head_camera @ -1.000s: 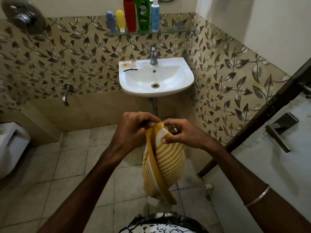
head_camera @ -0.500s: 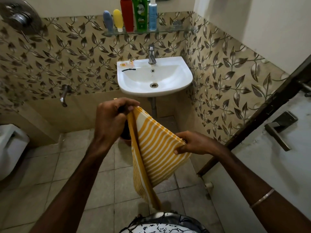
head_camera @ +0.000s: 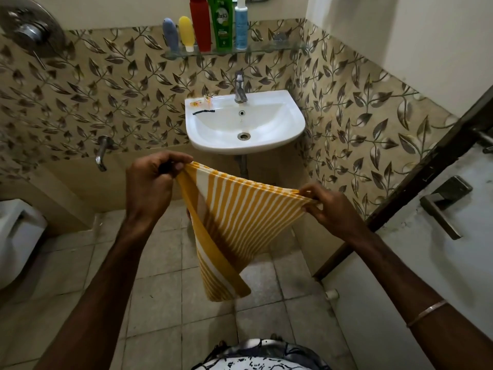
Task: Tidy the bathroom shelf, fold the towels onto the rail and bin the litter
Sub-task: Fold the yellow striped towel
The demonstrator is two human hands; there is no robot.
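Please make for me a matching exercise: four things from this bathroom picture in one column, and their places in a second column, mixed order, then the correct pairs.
Things:
1. yellow and white striped cloth towel
2. tall green plastic bottle
3. thin black hair tie
4. thin metal bangle

Places:
A. on the glass wall shelf
B. on the right forearm
C. stretched between the left hand and right hand
D. on the rim of the white ceramic sink

Pairs: 1-C, 2-A, 3-D, 4-B
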